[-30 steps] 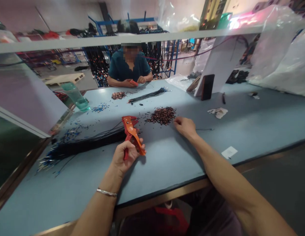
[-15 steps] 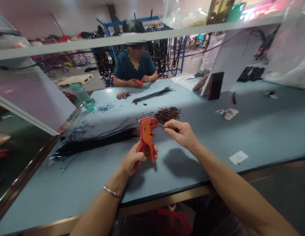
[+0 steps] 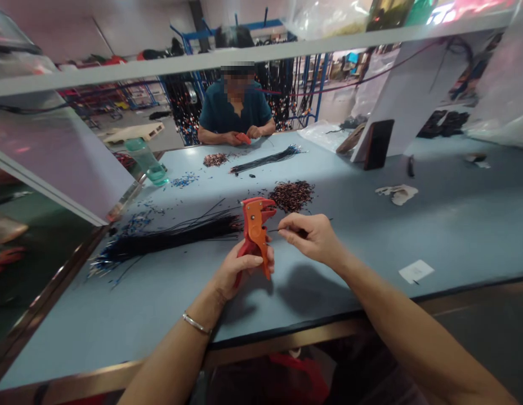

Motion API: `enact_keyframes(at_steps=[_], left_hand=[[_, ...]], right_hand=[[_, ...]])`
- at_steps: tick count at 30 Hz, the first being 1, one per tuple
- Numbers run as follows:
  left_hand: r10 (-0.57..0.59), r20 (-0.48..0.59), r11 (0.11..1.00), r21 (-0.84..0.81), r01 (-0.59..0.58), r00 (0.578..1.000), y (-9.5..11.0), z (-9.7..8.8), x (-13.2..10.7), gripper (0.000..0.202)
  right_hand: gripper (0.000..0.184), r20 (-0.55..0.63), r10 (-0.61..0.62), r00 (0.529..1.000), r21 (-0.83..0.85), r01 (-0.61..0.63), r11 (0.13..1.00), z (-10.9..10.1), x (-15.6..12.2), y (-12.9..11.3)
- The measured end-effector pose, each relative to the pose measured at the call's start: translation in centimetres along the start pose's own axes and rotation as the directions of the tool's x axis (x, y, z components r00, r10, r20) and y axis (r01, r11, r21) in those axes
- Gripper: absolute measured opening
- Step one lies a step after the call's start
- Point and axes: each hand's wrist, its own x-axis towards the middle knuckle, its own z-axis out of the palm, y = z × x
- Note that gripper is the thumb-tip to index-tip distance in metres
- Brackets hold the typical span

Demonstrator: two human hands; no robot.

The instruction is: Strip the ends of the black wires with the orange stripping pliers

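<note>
My left hand [image 3: 240, 264] is wrapped round the handles of a red and orange wire stripper [image 3: 256, 228], its jaws pointing up and to the right. Just right of the tool, my right hand [image 3: 309, 236] pinches a thin black wire [image 3: 275, 230], whose end reaches toward the stripper below its jaws. Most of that wire is hidden by the fingers. To the left of the stripper lies a long bundle of black wires [image 3: 172, 237] with blue ends at the far left. Behind the tool sits a pile of small dark and copper-coloured scraps [image 3: 293, 196].
Across the table [image 3: 349, 225] a person [image 3: 236, 109] holds a red tool near a smaller wire bundle [image 3: 267, 158]. A green bottle [image 3: 149, 163] stands at the left edge. A phone [image 3: 378, 144] leans on the right panel. Crumpled paper [image 3: 398, 193] and a white card [image 3: 416, 271] lie rightward.
My right hand has lowered slightly relative to the stripper, and the wire now sits below the jaws rather than at them. The whole view has shifted a little.
</note>
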Motion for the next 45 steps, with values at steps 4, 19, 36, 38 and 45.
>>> enact_keyframes(at_steps=[4,19,36,38,45], left_hand=[[0.001,0.006,0.992,-0.123,0.000,1.000,0.3,-0.2,-0.1,0.032],[0.329,-0.172,0.858,0.465,-0.218,0.929,-0.3,0.1,0.4,0.044],[0.620,-0.032,0.373,0.891,-0.259,0.784,-1.0,-1.3,0.5,0.051],[0.613,0.015,0.316,0.911,-0.263,0.790,-1.1,-1.3,0.4,0.052],[0.610,-0.001,0.343,0.902,-0.262,0.792,-1.2,-1.4,0.3,0.051]], right_hand=[[0.017,0.017,-0.026,1.000,-0.040,0.026,0.999,0.8,-0.1,0.0],[0.017,-0.066,0.321,0.945,0.256,-0.295,0.921,0.9,0.4,0.2],[0.011,0.339,0.386,0.858,0.620,-0.512,0.594,1.6,-0.2,1.5],[0.009,0.350,0.371,0.860,0.624,-0.510,0.592,1.5,-0.3,1.2],[0.009,0.372,0.323,0.870,0.635,-0.492,0.595,1.4,-0.4,1.3]])
